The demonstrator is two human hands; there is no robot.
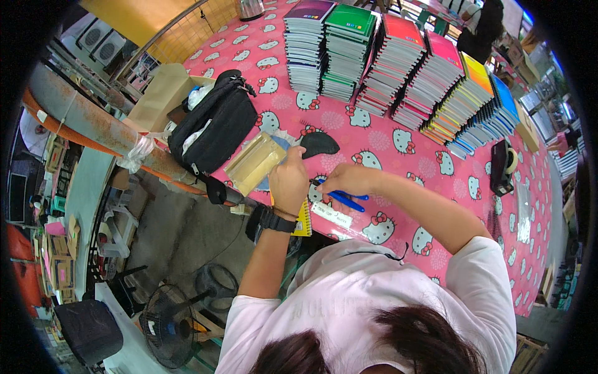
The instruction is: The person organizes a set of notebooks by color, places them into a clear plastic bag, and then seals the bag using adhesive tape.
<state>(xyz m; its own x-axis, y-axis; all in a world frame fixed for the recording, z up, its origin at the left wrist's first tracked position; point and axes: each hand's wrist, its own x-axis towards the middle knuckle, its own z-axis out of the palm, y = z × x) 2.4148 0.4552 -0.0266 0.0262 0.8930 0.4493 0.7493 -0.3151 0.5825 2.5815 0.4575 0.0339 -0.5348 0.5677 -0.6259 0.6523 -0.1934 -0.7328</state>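
Above the near edge of the pink patterned table, my two hands work close together. My left hand [290, 179] is closed, its fingertips beside a clear yellowish plastic box [256, 163]; whatever it grips is hidden. Just to its right, my right hand [346, 180] is closed over blue-handled pliers [349, 201], whose handles stick out below the fingers toward me. A yellow spiral notebook [303, 219] shows partly under my left wrist. A white printed strip [332, 215] lies below the pliers. Beyond my hands rests a dark half-moon-shaped piece [319, 144].
Tall stacks of spiral notebooks stand along the far side, among them a green stack [349, 53] and a red one [392, 65]. A black bag [215, 128] sits at the left edge, and a black tape dispenser [501, 168] at right. A fan [167, 327] stands lower left.
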